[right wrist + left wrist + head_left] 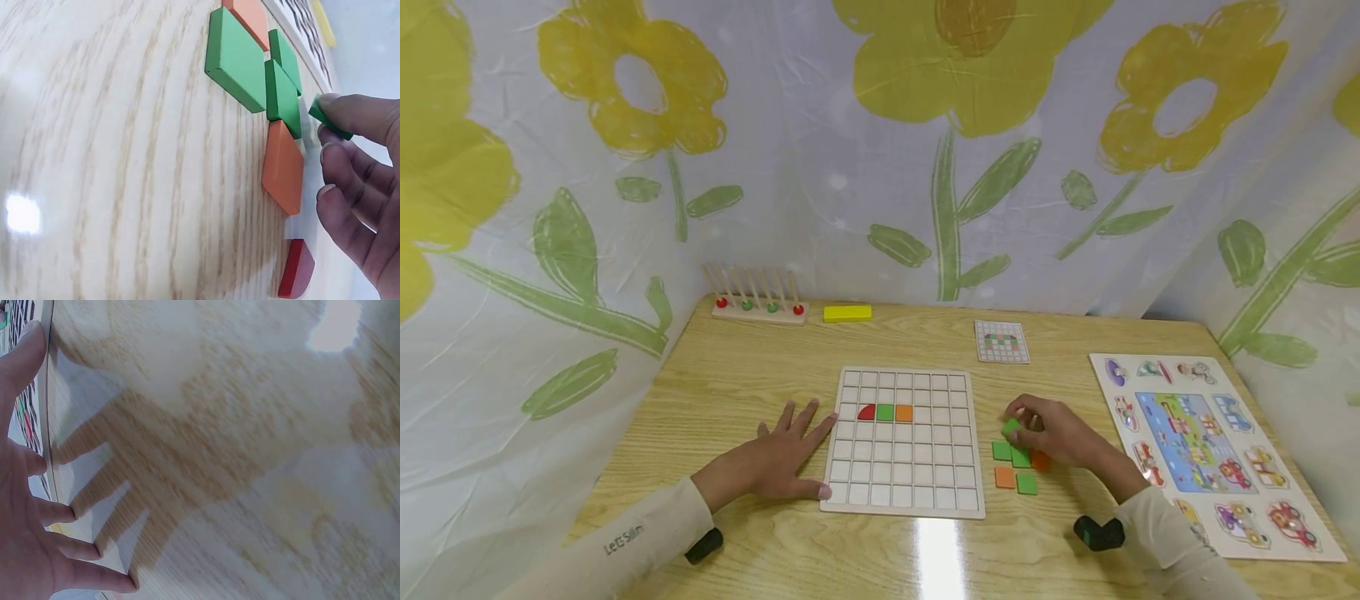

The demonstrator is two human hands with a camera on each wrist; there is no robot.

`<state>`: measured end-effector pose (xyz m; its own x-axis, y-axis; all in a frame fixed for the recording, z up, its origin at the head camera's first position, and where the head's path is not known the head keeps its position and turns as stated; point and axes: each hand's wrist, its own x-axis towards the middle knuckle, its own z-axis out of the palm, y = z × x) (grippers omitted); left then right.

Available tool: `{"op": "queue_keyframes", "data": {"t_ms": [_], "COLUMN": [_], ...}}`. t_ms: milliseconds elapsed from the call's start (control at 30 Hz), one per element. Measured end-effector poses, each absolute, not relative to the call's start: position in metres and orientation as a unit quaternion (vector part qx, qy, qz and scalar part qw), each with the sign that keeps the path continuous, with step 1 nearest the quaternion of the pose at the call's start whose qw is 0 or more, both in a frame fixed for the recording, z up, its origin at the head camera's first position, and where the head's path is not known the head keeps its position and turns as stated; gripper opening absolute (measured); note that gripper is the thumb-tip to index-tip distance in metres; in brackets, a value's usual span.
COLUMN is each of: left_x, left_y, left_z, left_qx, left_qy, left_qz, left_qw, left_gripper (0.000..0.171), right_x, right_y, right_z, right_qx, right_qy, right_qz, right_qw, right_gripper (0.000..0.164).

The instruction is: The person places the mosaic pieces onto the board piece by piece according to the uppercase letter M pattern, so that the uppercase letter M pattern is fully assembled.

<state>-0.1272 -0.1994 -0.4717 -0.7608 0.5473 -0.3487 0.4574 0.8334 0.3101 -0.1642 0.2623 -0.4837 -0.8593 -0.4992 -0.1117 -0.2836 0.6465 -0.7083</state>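
Closed in on the far, left and right by pale cloth (790,183), printed with large yellow flowers (902,75) and green stems (946,225). Creased at left, folded loosely near the far right corner. Furnished with a pale wood-grained table (752,358), set close to the far cloth, glossy, with a white reflection (937,554) on the near side.

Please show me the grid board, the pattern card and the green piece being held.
Grid board (903,452): head view, bare cell near middle.
Pattern card (1002,342): head view, centre of printed pattern.
Held green piece (330,122): right wrist view, exposed edge.
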Motion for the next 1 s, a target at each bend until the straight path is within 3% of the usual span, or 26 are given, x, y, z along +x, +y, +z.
{"op": "queue_keyframes", "data": {"t_ms": [400, 1000], "left_x": [-0.127, -0.128], "left_y": [-0.198, -0.2], "left_z": [-0.469, -0.473], "left_qx": [0.267, 0.269], "left_qy": [0.933, 0.934], "left_qz": [0.102, 0.095], "left_qw": [0.218, 0.214], "left_gripper": [0.107, 0.109], "right_x": [-0.164, -0.163], "right_y": [0.258, 0.245], "right_z": [-0.479, -0.476], "right_qx": [-0.215, -0.205], "right_qy": [0.895, 0.893], "right_qz": [-0.361, -0.374], "right_qw": [0.148, 0.144], "right_gripper": [0.017, 0.031]}}
